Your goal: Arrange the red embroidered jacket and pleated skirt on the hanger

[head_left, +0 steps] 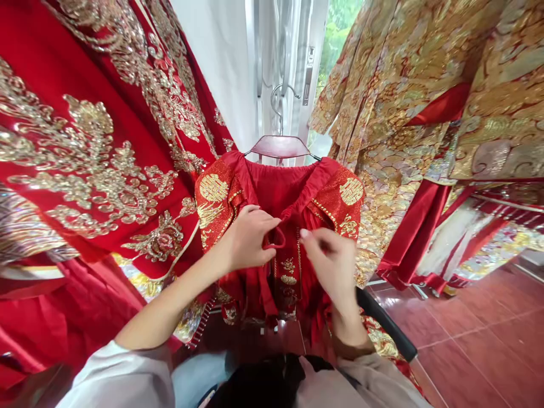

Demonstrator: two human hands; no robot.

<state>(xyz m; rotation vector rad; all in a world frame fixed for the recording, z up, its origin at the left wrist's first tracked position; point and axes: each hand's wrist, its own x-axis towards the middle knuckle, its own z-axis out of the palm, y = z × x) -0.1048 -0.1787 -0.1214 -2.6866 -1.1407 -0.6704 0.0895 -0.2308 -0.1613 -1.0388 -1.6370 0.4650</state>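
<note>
A red embroidered garment (255,192) with gold emblems on its shoulders hangs from a red hanger (279,146) in front of me. At the garment's chest, my left hand (244,238) pinches a small red fabric loop (276,238) between thumb and fingers. Just to the right of that loop, my right hand (334,260) has its fingers curled at the front opening, touching the cloth beside a gold-trimmed placket (289,272). Whether the right hand grips anything is unclear. Red ties hang down below the hands.
A large red robe with gold and silver embroidery (97,147) hangs close on the left. Gold brocade robes (425,102) hang on the right above red satin skirts. A red tiled floor (480,345) lies at lower right. A black handle (385,323) crosses behind my right wrist.
</note>
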